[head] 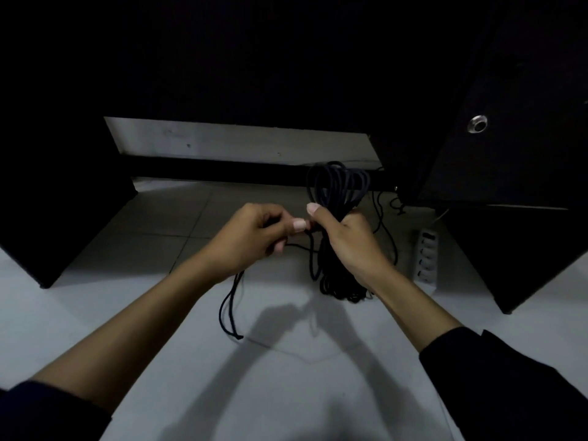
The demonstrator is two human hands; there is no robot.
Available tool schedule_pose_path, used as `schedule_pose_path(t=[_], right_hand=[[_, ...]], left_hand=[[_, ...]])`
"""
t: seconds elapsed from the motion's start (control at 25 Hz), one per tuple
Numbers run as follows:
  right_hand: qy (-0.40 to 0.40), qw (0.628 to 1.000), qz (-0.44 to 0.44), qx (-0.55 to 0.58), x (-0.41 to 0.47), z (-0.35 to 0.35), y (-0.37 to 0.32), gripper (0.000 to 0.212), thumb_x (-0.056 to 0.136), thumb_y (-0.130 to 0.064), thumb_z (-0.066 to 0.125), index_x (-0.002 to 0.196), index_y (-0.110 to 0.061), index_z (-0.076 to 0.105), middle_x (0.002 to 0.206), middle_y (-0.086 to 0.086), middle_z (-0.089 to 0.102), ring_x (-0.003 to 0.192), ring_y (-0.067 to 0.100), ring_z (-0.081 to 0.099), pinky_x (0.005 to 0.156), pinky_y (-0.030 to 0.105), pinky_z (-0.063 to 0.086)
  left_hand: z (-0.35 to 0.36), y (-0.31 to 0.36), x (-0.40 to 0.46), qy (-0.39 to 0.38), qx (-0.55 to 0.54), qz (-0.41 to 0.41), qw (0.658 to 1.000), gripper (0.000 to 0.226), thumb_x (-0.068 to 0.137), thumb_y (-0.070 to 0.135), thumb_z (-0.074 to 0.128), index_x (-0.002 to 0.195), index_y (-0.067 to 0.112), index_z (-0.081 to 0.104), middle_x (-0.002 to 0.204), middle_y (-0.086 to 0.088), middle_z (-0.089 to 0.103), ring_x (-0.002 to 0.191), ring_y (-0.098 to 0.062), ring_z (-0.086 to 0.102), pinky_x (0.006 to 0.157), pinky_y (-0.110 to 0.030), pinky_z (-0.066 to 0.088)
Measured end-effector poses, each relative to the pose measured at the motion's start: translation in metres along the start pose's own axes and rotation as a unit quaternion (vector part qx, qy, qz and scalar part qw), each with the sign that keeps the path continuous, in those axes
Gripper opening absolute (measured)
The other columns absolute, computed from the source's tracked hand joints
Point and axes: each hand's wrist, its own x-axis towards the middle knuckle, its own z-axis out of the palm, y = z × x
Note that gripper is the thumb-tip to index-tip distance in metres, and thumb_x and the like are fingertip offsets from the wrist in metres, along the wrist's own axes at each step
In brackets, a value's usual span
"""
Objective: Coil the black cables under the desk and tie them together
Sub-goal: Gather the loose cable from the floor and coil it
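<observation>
We hold the coil [337,198] upright in our right hand [346,243], fingers clenched round its waist, loops above and below them. Our left hand [254,233] pinches the loose tail [230,305], which hangs below those fingers toward the floor [286,377]. The cable looks light, limp and springy; we judge the waist the best hold.

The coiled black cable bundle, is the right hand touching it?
Touching. The head view shows the right hand wrapped around the middle of the coiled cable bundle.
</observation>
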Motion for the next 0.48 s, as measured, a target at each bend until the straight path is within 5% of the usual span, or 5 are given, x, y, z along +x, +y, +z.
schedule_pose_path(t=[0.16,0.24,0.48], right_hand=[[-0.045,0.997,0.026,0.063,-0.003,0.009,0.005,0.036,0.099,-0.025,0.051,0.072,-0.006,0.066,0.052,-0.003,0.059,0.051,0.010,0.059,0.060,0.029,0.052],[-0.043,0.992,0.044,0.108,-0.001,0.010,0.007,0.036,0.098,-0.027,0.052,0.066,-0.011,0.056,0.049,-0.003,0.049,0.046,0.012,0.050,0.057,0.033,0.046],[-0.104,0.992,0.001,0.075,-0.006,0.000,0.013,0.041,0.095,-0.026,0.059,0.059,-0.011,0.046,0.050,-0.001,0.042,0.046,0.013,0.046,0.054,0.030,0.044]], left_hand=[[-0.002,0.006,0.005,0.027,-0.079,-0.035,0.996,0.028,0.093,0.024,0.057,0.084,-0.002,0.059,0.049,0.004,0.047,0.039,-0.005,0.035,0.040,-0.014,0.029],[-0.005,0.007,0.006,0.014,-0.087,-0.056,0.995,0.024,0.091,0.027,0.061,0.082,0.004,0.058,0.050,0.005,0.048,0.041,-0.006,0.037,0.041,-0.015,0.030],[-0.031,-0.003,0.001,-0.083,0.094,-0.058,0.990,0.016,0.091,0.027,0.060,0.095,0.012,0.064,0.080,-0.007,0.058,0.071,-0.010,0.055,0.068,-0.020,0.046]])
